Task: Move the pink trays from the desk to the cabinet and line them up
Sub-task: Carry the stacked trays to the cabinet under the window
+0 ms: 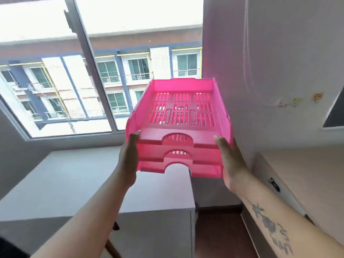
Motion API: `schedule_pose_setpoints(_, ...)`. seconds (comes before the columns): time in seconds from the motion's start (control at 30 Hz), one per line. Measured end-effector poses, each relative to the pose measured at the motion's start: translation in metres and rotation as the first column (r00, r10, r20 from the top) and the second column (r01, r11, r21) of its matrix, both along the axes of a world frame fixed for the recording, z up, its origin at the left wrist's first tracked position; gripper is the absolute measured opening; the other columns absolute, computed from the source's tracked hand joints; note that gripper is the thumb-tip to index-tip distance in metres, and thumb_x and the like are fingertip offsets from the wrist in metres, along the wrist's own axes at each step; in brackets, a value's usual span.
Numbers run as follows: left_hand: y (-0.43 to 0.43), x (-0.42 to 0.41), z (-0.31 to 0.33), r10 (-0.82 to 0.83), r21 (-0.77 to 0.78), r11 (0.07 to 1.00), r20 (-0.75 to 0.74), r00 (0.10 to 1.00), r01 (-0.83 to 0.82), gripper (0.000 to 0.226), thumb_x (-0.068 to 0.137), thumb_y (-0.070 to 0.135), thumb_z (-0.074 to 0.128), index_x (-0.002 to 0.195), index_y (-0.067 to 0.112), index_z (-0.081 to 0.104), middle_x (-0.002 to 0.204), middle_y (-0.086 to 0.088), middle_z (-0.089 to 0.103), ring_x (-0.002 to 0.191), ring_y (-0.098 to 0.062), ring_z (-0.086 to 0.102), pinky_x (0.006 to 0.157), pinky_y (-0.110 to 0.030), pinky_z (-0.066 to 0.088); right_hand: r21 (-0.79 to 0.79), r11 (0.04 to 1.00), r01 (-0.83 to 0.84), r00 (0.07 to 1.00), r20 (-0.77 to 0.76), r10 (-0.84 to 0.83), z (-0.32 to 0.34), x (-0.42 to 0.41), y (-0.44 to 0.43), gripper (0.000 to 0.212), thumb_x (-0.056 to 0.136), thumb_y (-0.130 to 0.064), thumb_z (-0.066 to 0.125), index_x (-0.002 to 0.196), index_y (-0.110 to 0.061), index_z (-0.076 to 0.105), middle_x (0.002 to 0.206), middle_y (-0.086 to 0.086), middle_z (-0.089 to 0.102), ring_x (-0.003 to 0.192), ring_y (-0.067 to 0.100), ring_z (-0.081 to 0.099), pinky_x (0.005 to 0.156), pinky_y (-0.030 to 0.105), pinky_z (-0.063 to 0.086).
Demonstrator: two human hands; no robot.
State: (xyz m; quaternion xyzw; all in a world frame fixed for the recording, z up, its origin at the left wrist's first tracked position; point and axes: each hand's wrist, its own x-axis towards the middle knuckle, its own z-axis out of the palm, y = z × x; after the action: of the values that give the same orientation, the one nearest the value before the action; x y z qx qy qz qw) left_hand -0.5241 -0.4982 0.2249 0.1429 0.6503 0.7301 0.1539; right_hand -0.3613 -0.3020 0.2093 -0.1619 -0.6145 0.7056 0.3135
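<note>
A stack of three pink slotted trays (178, 144) hangs in the air at the middle of the view, nested one on another, tilted a little. My left hand (129, 159) grips the stack's left side with the thumb on the top tray's front edge. My right hand (229, 161) grips the right side the same way. The stack is above the right end of a grey desk (70, 179). A light wooden cabinet (305, 175) stands to the right, its top bare.
A large window (83, 81) fills the upper left, with a building outside. A white wall (279, 62) rises right behind the trays. Between desk and cabinet is a narrow gap with brown floor (217, 233). The cabinet front carries a dark handle (274, 184).
</note>
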Motion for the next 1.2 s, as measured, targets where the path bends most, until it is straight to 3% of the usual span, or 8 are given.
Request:
schedule_pose_setpoints(0.23, -0.125, -0.077, -0.040, 0.142, -0.045, 0.989, 0.066, 0.988, -0.139, 0.050, 0.084, 0.053, 0.047, 0.120, 0.022, 0.063, 0.103, -0.013, 0.076, 0.088, -0.035, 0.074, 0.079, -0.057, 0.058, -0.137, 0.975, -0.177, 0.982, 0.038, 0.184, -0.035, -0.109, -0.102, 0.064, 0.085, -0.048, 0.060, 0.144, -0.031, 0.042, 0.136, 0.018, 0.058, 0.120, 0.043, 0.058, 0.093, 0.067, 0.047)
schedule_pose_setpoints(0.5, -0.180, -0.116, -0.100, 0.242, -0.117, 0.967, 0.145, 0.959, -0.226, 0.055, 0.085, 0.054, 0.044, 0.126, 0.020, 0.060, 0.107, -0.017, 0.072, 0.092, -0.035, 0.071, 0.072, -0.048, 0.061, -0.160, 0.971, -0.179, 0.963, 0.172, 0.206, -0.081, -0.167, -0.151, 0.057, 0.082, -0.052, 0.061, 0.136, -0.047, 0.045, 0.130, 0.009, 0.063, 0.118, 0.039, 0.059, 0.097, 0.065, 0.045)
schedule_pose_setpoints(0.67, -0.193, -0.134, -0.120, 0.282, -0.179, 0.950, 0.142, 0.949, -0.255, 0.056, 0.080, 0.055, 0.046, 0.122, 0.022, 0.061, 0.102, -0.014, 0.074, 0.087, -0.028, 0.073, 0.056, -0.033, 0.058, -0.149, 0.968, -0.204, 0.948, 0.218, 0.234, -0.105, -0.185, -0.167, 0.065, 0.076, -0.059, 0.063, 0.136, -0.050, 0.043, 0.132, 0.005, 0.062, 0.122, 0.036, 0.056, 0.099, 0.065, 0.042)
schedule_pose_setpoints(0.8, -0.197, -0.148, -0.137, 0.291, -0.227, 0.941, 0.160, 0.943, -0.252, 0.058, 0.077, 0.057, 0.048, 0.118, 0.019, 0.063, 0.098, -0.013, 0.074, 0.088, -0.029, 0.071, 0.051, -0.027, 0.054, -0.065, 0.984, -0.164, 0.948, 0.265, 0.175, -0.120, -0.196, -0.172, 0.066, 0.075, -0.065, 0.056, 0.138, -0.053, 0.040, 0.132, -0.012, 0.061, 0.124, 0.017, 0.055, 0.104, 0.052, 0.042)
schedule_pose_setpoints(0.9, -0.195, -0.157, -0.143, 0.294, -0.260, 0.933, 0.153, 0.943, -0.249, 0.060, 0.077, 0.061, 0.048, 0.119, 0.021, 0.063, 0.099, -0.010, 0.073, 0.090, -0.027, 0.069, 0.055, -0.028, 0.053, -0.018, 0.991, -0.135, 0.949, 0.284, 0.135, -0.119, -0.203, -0.173, 0.054, 0.078, -0.066, 0.050, 0.131, -0.066, 0.039, 0.122, -0.033, 0.061, 0.117, 0.001, 0.053, 0.092, 0.034, 0.044)
schedule_pose_setpoints(0.97, -0.195, -0.164, -0.144, 0.295, -0.290, 0.926, 0.163, 0.941, -0.240, 0.059, 0.078, 0.064, 0.047, 0.118, 0.024, 0.063, 0.098, -0.009, 0.074, 0.088, -0.025, 0.070, 0.052, -0.027, 0.054, -0.032, 0.989, -0.144, 0.944, 0.294, 0.147, -0.114, -0.207, -0.171, 0.052, 0.075, -0.069, 0.051, 0.125, -0.072, 0.037, 0.119, -0.036, 0.059, 0.114, -0.001, 0.053, 0.090, 0.032, 0.041)
schedule_pose_setpoints(1.1, -0.190, -0.174, -0.141, 0.277, -0.312, 0.927, 0.200, 0.940, -0.207, 0.064, 0.075, 0.071, 0.047, 0.115, 0.025, 0.065, 0.091, -0.008, 0.078, 0.089, -0.030, 0.071, 0.055, -0.030, 0.055, -0.105, 0.973, -0.204, 0.918, 0.324, 0.227, -0.107, -0.213, -0.163, 0.090, 0.065, -0.075, 0.054, 0.147, -0.051, 0.026, 0.149, -0.010, 0.046, 0.133, 0.018, 0.044, 0.109, 0.047, 0.034)
schedule_pose_setpoints(1.2, -0.187, -0.179, -0.142, 0.281, -0.318, 0.926, 0.225, 0.933, -0.203, 0.062, 0.074, 0.073, 0.045, 0.112, 0.028, 0.064, 0.084, 0.001, 0.079, 0.086, -0.026, 0.070, 0.046, -0.025, 0.054, -0.131, 0.960, -0.246, 0.897, 0.344, 0.276, -0.109, -0.219, -0.159, 0.097, 0.064, -0.077, 0.054, 0.150, -0.050, 0.017, 0.153, -0.007, 0.039, 0.138, 0.024, 0.039, 0.111, 0.051, 0.031)
